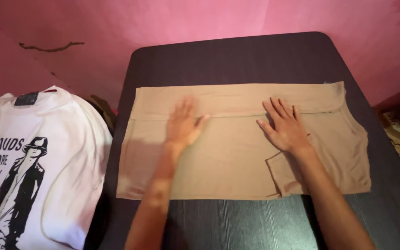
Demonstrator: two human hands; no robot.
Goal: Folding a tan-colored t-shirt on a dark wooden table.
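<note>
Pink walls [70, 23] back a dark table [237, 51] where a tan folded garment [228, 157] lies across the middle. Left hand [184, 122] and right hand [285, 125] press flat on it, fingers spread. Beyond the table's left edge lies a white printed shirt [61, 153].

A plain tan garment [237, 157] is lying unpatterned on a dark, almost black table [255, 55] that is showing faint wood-grain streaks, while a white T-shirt [65, 153] with a black figure print and black lettering is resting beside it, all against a bright pink wall [116, 23].
</note>
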